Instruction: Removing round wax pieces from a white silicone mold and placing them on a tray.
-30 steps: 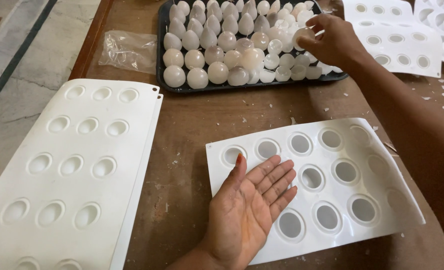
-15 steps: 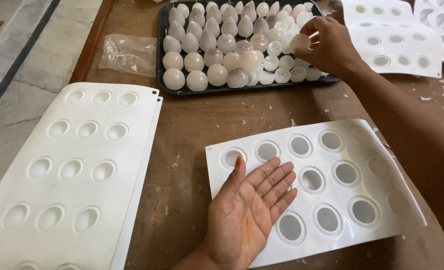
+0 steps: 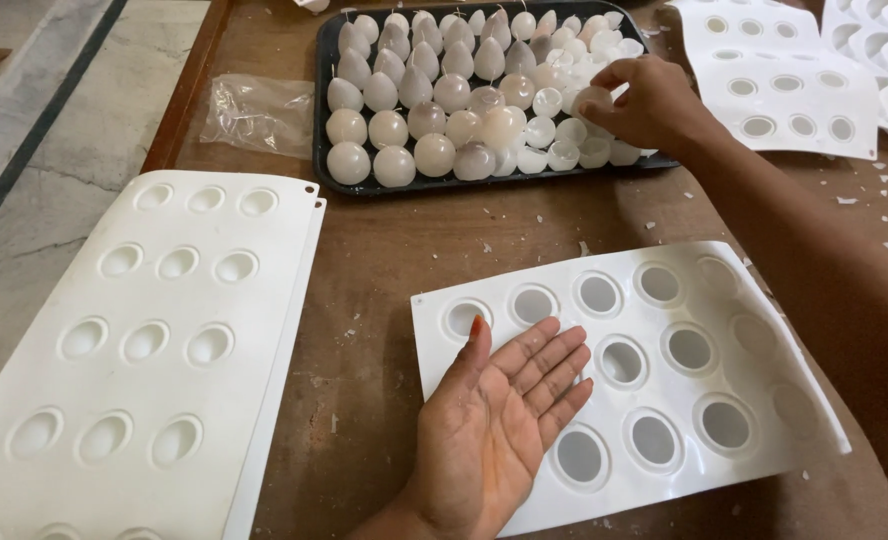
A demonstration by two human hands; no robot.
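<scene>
Many wax pieces (image 3: 434,152) fill black tray (image 3: 321,120); right hand (image 3: 649,100) picking one.

White moulds (image 3: 664,370) on a brown table (image 3: 384,250); pale, translucent white candles (image 3: 434,110) (upper centre) fill a black tray (image 3: 321,120).

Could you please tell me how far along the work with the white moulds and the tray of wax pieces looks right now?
Done: the black tray already holds many white wax pieces, and the white mould under the left hand shows only empty holes. In hand: the right hand grips one piece at the tray, while the left lies palm up, empty. Left: I cannot tell how many remain.
</scene>
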